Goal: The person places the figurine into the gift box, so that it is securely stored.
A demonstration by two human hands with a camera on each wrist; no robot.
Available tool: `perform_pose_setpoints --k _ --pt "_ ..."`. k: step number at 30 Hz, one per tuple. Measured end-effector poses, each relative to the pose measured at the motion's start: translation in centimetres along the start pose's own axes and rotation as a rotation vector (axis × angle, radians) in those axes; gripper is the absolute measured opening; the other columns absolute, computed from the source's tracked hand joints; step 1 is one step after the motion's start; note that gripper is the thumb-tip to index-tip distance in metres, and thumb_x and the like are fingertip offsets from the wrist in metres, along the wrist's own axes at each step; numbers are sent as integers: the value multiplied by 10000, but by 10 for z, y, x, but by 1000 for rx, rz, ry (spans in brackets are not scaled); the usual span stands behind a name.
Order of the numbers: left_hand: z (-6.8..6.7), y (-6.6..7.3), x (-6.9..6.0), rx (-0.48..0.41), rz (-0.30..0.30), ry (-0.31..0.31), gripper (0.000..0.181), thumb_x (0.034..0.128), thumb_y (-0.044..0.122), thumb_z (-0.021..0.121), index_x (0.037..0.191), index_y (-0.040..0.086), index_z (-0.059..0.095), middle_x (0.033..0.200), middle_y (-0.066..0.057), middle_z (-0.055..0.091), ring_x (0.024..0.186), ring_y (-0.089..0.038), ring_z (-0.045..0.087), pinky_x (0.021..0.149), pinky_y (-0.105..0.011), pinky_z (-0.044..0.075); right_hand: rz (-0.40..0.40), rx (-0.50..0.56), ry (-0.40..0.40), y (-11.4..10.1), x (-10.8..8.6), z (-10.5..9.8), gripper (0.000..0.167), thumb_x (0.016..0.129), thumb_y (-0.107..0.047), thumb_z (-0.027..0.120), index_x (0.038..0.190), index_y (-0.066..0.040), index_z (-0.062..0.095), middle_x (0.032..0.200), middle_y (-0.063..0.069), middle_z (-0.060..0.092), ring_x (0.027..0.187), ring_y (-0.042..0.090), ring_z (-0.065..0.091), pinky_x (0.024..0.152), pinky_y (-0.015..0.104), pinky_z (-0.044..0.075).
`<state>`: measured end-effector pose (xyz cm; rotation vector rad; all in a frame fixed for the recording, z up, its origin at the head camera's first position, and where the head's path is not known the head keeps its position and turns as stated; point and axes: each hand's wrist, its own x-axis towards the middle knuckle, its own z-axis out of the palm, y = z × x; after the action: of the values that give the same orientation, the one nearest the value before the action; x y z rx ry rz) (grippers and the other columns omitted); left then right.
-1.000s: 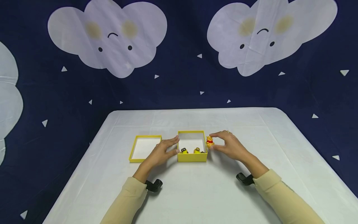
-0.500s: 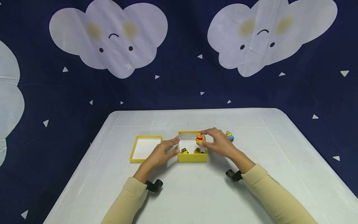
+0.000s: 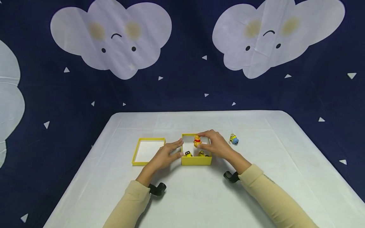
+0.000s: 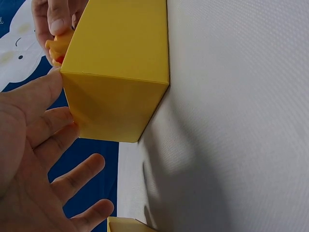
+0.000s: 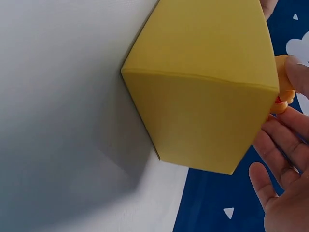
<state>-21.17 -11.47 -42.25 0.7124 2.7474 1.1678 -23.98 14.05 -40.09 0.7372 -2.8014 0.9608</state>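
A Winnie the Pooh figurine [image 3: 197, 141] in a red top hangs upright at the opening of a yellow box [image 3: 196, 161]. My right hand [image 3: 217, 145] pinches it between thumb and fingers; in the right wrist view the box partly covers the figurine [image 5: 285, 94]. Against the left side of the box rests my left hand [image 3: 163, 155], its fingers nearly straight and touching the edge. Inside the box, near its front wall, show the heads of two Minion figurines, one at left [image 3: 188, 154] and one at right [image 3: 201, 153]; their lower parts are hidden.
To the left of the box lies its shallow yellow-edged lid [image 3: 148, 150], white inside. A blue and yellow Minion figurine [image 3: 233, 139] lies on the white table [image 3: 199, 196], beyond my right hand. A dark blue cloth with clouds [image 3: 182, 57] hangs behind.
My right hand has carried the Pooh figurine leftward, from beside the box's right wall to over its opening. The Minion on the table has come into sight. My left hand stays put.
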Motion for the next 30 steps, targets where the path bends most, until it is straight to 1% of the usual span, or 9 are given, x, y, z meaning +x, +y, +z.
perform_pose_setpoints --k 7,13,19,22,27,30 --pt "0 0 0 -13 -2 -1 539 921 298 605 1402 115 446 1507 32 364 1402 -298 336 1156 -510 247 22 -19 -32 -5 6 8 499 825 -327 722 1277 -160 596 1257 65 627 1170 257 549 1014 477 409" --pt "0 0 0 -19 5 -2 538 921 300 605 1400 112 448 1507 22 366 1401 -300 336 1152 -518 251 1 -22 -36 -8 10 13 481 822 -314 726 1256 -140 612 1237 72 641 1143 253 557 1000 454 413" --pt "0 1 -1 -24 4 -2 539 921 302 605 1403 122 447 1508 37 362 1403 -301 333 1149 -525 255 -28 -29 -40 -11 13 18 461 825 -289 725 1244 -128 618 1223 74 651 1123 248 562 986 447 413" --pt "0 1 -2 -23 -3 -3 542 922 321 599 1406 132 445 1511 48 356 1409 -303 324 1150 -532 248 -43 -41 -42 -12 14 21 464 826 -301 722 1238 -112 619 1218 77 653 1120 247 564 982 445 411" --pt "0 1 -2 -23 -16 -4 544 923 337 595 1408 143 445 1514 66 349 1415 -310 310 1146 -550 241 -41 -50 -57 -12 17 26 477 827 -341 716 1231 -104 622 1212 69 658 1105 235 565 980 432 406" --pt "0 1 -2 -19 -19 -3 539 925 332 594 1410 151 443 1513 71 350 1415 -313 309 1147 -555 232 -44 -44 -58 -13 19 29 478 826 -336 719 1231 -101 623 1198 63 664 1086 237 566 982 435 400"
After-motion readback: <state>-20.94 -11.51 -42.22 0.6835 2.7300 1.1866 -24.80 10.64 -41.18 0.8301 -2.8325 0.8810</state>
